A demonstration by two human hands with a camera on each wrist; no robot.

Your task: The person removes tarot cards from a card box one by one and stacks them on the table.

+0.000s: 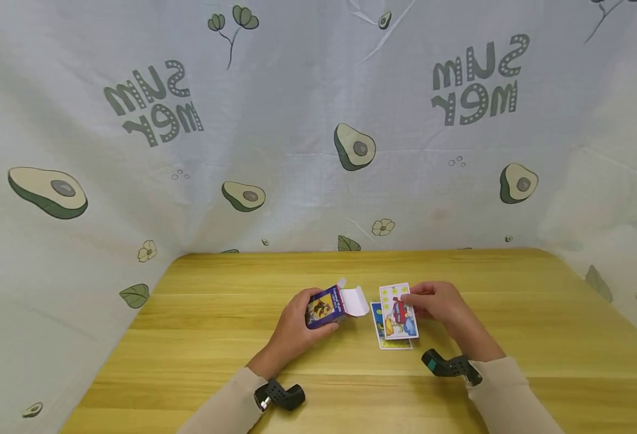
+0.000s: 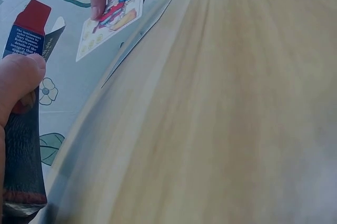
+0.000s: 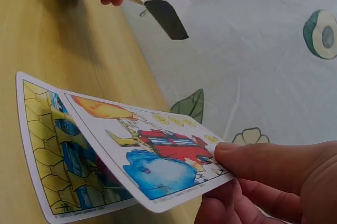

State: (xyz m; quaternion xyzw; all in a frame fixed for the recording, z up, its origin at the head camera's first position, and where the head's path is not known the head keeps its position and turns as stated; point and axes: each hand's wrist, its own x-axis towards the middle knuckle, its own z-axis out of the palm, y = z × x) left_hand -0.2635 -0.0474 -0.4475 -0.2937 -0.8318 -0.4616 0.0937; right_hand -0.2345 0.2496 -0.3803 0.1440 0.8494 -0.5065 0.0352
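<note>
My left hand (image 1: 297, 319) grips a dark purple card box (image 1: 323, 307) with a picture on its front. The box's white-lined flap (image 1: 355, 301) stands open toward the right. Between thumb and fingers my right hand (image 1: 439, 301) pinches an illustrated card (image 1: 399, 313) with a red figure and yellow discs. That card is held over a second card (image 1: 396, 344), blue and yellow, which lies on the table and is partly covered. In the right wrist view the thumb (image 3: 274, 163) presses on the upper card's face.
Both cards and hands are over a yellow wood-grain table (image 1: 231, 361). A pale cloth (image 1: 297, 120) printed with avocados, leaves and lettering hangs behind the table and along its sides. Each wrist wears a black camera band.
</note>
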